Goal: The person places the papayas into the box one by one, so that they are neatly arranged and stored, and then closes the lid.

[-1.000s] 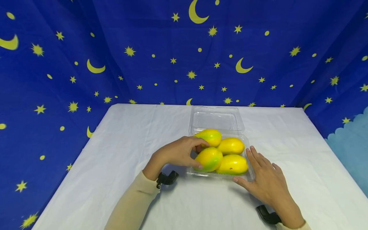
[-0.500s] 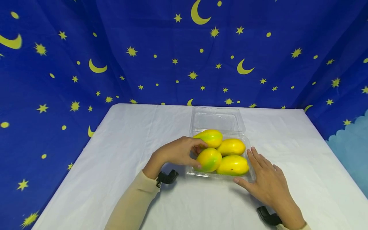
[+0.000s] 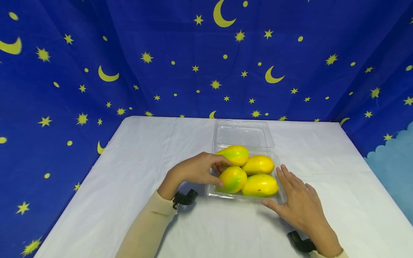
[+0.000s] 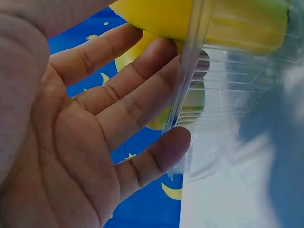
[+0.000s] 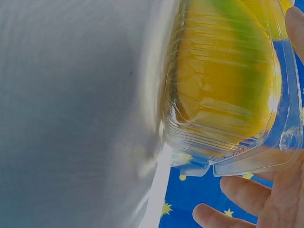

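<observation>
In the head view, a clear plastic clamshell box (image 3: 226, 195) holds several yellow-green mangoes. My left hand (image 3: 196, 168) reaches over the box's left rim. Its thumb and fingers lie round the left end of the front-left mango (image 3: 233, 180), and the fingers also come close to the back-left mango (image 3: 237, 155). To the right sit the back-right mango (image 3: 259, 165) and the front-right mango (image 3: 260, 185). My right hand (image 3: 300, 202) has its fingers extended along the box's right wall, thumb near the front-right corner. In the left wrist view, fingers (image 4: 135, 107) cross the box's rim.
The box's transparent lid (image 3: 243, 134) lies open toward the table's back edge. A white cloth covers the table (image 3: 151, 143). Behind and beside it hangs a blue curtain (image 3: 180, 43) with yellow moons and stars. Black straps with mounts (image 3: 185, 197) sit at both wrists.
My left hand has shifted slightly left, and the front-left mango has turned and moved a little left with it. The right hand stays in place at the box's right side.
</observation>
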